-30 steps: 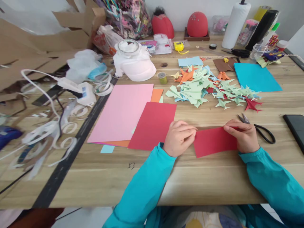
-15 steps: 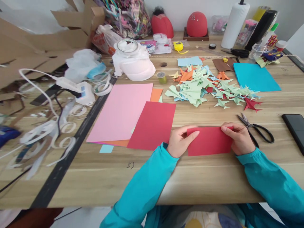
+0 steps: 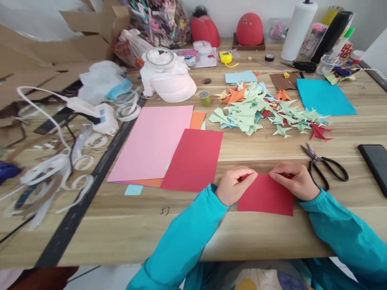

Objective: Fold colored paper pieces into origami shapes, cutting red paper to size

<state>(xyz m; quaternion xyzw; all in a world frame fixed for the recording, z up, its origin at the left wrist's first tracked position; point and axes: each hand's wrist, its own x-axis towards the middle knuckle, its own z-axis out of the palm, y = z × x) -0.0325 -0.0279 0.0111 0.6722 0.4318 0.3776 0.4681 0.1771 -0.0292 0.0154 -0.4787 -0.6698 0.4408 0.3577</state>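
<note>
A small piece of red paper (image 3: 266, 196) lies on the wooden table (image 3: 256, 231) near its front edge. My left hand (image 3: 234, 185) pinches the paper's upper left corner, fingers closed on it. My right hand (image 3: 293, 180) pinches the top edge near the upper right corner. Both arms wear teal sleeves. The two hands sit close together over the paper's top edge.
Black scissors (image 3: 325, 166) lie just right of my right hand, a dark phone (image 3: 375, 161) farther right. Red (image 3: 193, 160), pink (image 3: 154, 141) and orange sheets lie to the left. A pile of folded paper shapes (image 3: 266, 112) and a blue sheet (image 3: 323, 96) sit behind. Tape rolls and cardboard clutter the left.
The red paper came toward the table's front edge and now looks shorter across and taller. Both hands moved closer together along its top edge.
</note>
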